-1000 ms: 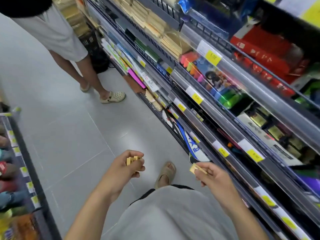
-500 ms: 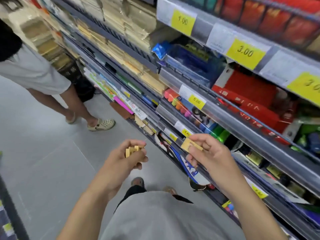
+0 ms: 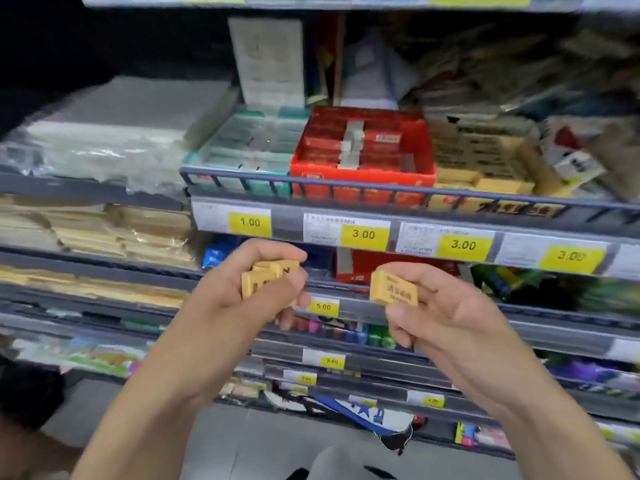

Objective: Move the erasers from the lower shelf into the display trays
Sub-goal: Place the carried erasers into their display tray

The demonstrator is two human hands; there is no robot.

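Yellow erasers (image 3: pixel 268 280) bunched; single printed eraser (image 3: pixel 393 288) tilted beside.

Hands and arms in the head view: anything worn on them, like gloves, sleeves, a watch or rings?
Nothing that shows. The left hand and right hand are bare, with no gloves and no rings visible. Both forearms are uncovered down to the bottom edge of the frame, with no sleeves, watch or bands in sight. A light grey garment shows low between the arms.
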